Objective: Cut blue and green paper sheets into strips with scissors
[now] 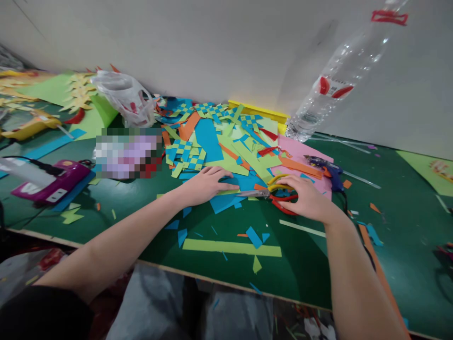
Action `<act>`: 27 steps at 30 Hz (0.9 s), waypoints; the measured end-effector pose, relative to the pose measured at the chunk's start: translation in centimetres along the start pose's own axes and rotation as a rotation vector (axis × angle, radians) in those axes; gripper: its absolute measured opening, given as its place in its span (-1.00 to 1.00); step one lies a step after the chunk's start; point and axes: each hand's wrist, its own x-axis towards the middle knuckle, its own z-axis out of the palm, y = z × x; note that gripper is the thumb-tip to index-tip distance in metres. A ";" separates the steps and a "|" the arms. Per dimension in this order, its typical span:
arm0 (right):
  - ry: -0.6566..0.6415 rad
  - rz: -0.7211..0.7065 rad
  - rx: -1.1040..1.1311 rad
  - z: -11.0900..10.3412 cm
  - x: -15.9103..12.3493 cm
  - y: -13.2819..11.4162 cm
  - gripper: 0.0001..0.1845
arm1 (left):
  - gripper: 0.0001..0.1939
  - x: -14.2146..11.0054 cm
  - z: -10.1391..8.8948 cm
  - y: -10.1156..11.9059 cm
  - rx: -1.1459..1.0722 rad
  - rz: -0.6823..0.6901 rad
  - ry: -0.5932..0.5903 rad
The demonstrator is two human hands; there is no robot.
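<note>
My right hand (311,198) grips a pair of scissors (260,193) by the red and yellow handles. Their blades point left, towards a light green paper strip (229,191). Palm down, my left hand (203,187) rests on the papers with its fingers stretched out, its thumb side beside that strip. Whether the fingertips pin the strip down I cannot tell. Blue paper (226,204) lies beneath the blades. Behind both hands is a heap of blue, green and orange paper, with woven blue-and-green checked pieces (184,153) among it. A longer green strip (231,248) lies nearer me.
A tilted-looking clear plastic bottle (329,89) stands by the wall, back right. Pink paper (300,153) and a blue glue gun (334,174) lie right. Left are a purple power strip (58,182), a yellow glue gun (33,126) and a white plastic bag (125,97).
</note>
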 end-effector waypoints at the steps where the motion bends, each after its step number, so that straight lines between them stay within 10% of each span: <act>1: -0.007 -0.006 0.004 0.0 0.1 -0.2 -0.55 | -0.45 0.0 0.0 0.0 -0.009 -0.001 0.008; 27: -0.074 -0.035 0.095 -0.1 0.2 -1.8 -0.60 | -0.48 0.0 0.1 -0.1 0.024 -0.006 0.003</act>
